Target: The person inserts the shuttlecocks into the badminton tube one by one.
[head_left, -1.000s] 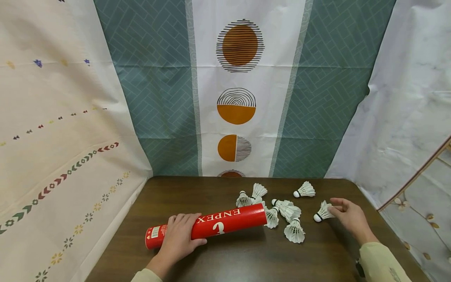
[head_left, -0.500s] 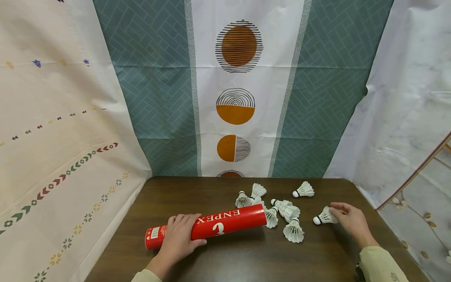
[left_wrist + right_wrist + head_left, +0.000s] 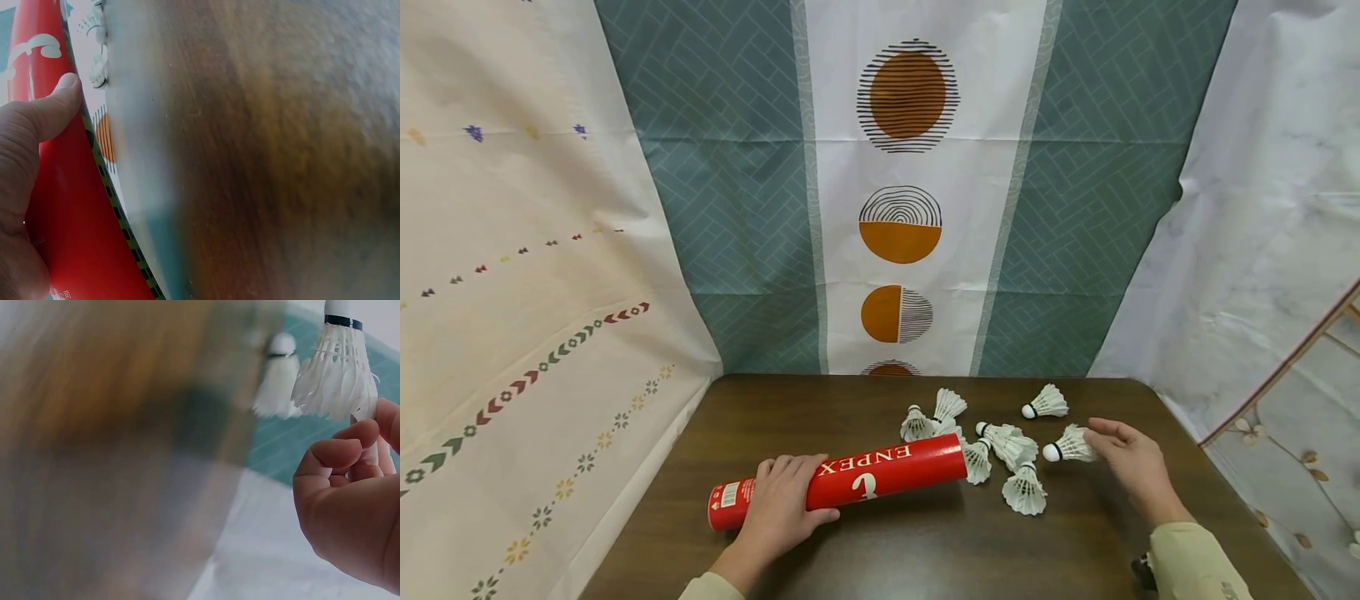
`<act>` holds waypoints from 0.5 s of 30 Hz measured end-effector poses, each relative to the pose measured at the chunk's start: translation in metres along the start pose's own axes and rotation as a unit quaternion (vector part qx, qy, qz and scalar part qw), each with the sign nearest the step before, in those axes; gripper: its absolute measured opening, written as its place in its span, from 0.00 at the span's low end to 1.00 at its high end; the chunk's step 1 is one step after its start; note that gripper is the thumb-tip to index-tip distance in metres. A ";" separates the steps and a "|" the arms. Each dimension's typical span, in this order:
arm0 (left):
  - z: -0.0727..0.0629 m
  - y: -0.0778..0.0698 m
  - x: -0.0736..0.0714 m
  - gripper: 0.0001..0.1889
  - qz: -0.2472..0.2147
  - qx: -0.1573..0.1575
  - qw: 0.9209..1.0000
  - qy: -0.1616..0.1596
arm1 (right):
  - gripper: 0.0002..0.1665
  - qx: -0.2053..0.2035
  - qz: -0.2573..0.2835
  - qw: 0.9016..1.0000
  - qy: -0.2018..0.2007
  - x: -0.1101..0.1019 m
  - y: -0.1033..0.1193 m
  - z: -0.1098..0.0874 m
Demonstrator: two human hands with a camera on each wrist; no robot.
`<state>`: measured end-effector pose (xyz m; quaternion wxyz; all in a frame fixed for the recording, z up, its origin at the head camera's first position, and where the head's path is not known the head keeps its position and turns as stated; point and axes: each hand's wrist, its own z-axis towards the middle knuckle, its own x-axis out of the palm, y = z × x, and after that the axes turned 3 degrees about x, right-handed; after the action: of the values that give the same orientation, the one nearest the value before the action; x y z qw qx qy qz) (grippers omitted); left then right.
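Observation:
My left hand [image 3: 782, 504] grips a red shuttlecock tube [image 3: 887, 475] across its left half, fingers over the top. In the left wrist view the thumb [image 3: 59, 103] lies along the red tube [image 3: 81, 219]. The tube slants on the table, its right end towards several white shuttlecocks. At the right, my right hand [image 3: 1131, 467] pinches a shuttlecock [image 3: 1075, 444] by its feather edge, cork pointing left. The right wrist view shows fingertips and thumb on the feathers of that shuttlecock [image 3: 337, 375]; the other fingers are curled. The tube's right opening faces away from the head view.
A lone shuttlecock [image 3: 1047, 402] lies behind the held one. Beyond the tube's right end are loose shuttlecocks [image 3: 1009, 446], one nearer the front [image 3: 1025, 492] and two at the back left [image 3: 917, 425]. The brown table [image 3: 925, 550] meets hanging curtains [image 3: 752, 250] behind.
My right hand has moved left and slightly away with the shuttlecock, having shifted its hold on the feathers and turned the cork leftward. The left hand and tube have stayed put.

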<state>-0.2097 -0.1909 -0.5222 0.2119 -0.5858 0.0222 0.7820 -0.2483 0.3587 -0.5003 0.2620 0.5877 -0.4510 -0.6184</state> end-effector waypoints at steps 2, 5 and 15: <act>0.001 0.000 0.000 0.47 -0.001 -0.001 1.000 0.003 | 0.39 -0.009 0.026 1.000 0.007 0.008 0.010 -0.004; 0.002 -0.001 0.001 0.47 -0.001 -0.003 1.000 0.005 | 0.38 -0.019 0.077 0.997 0.021 0.023 0.027 -0.012; 0.004 -0.004 0.003 0.47 -0.003 0.002 1.000 0.003 | 0.32 -0.036 0.158 0.984 0.076 0.079 0.071 -0.038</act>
<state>-0.2122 -0.1859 -0.5227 0.2153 -0.5879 0.0229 0.7794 -0.2400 0.2488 -0.4737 0.4108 0.5448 -0.4944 -0.5385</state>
